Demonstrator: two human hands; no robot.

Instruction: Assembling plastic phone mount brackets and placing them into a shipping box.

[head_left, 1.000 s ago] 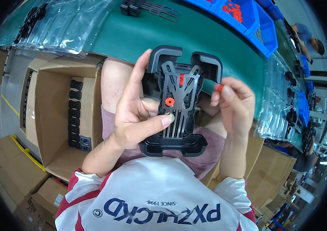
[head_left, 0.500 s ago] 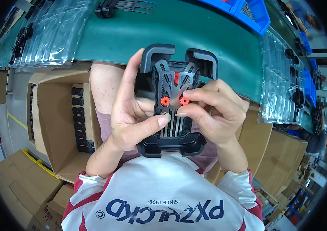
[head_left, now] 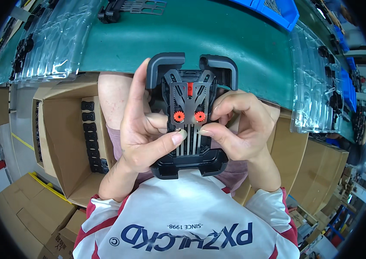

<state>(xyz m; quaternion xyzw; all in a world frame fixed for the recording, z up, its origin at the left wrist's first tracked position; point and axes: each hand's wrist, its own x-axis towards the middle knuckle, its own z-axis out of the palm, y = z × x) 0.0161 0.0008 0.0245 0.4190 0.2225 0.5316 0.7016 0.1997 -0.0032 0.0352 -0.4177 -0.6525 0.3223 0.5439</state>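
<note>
A black phone holder point(head_left: 190, 144) with hooked corner arms at its far end is held up in front of my body. A flat metal plate point(head_left: 190, 103) lies on it, with a small red piece point(head_left: 190, 89) showing near the top. Two red gears sit side by side on the plate, a left gear point(head_left: 179, 116) and a right gear point(head_left: 199, 116). My left hand point(head_left: 142, 138) is closed on the holder's left side, thumb over the front and index finger stretched up along the arm. At the right edge, my right hand point(head_left: 245, 129) pinches the holder between thumb and bent fingers.
A green work table point(head_left: 157, 47) lies beyond my knees. Clear plastic trays point(head_left: 53, 47) stand left, with more trays point(head_left: 314, 82) at right. A blue bin point(head_left: 278, 13) is at the back, near black parts with metal plates point(head_left: 135, 7). An open cardboard box point(head_left: 68, 151) holds black parts.
My right fingers have left the right gear and moved down to the holder's right edge. Both gears now show fully. The holder has shifted slightly left in view.
</note>
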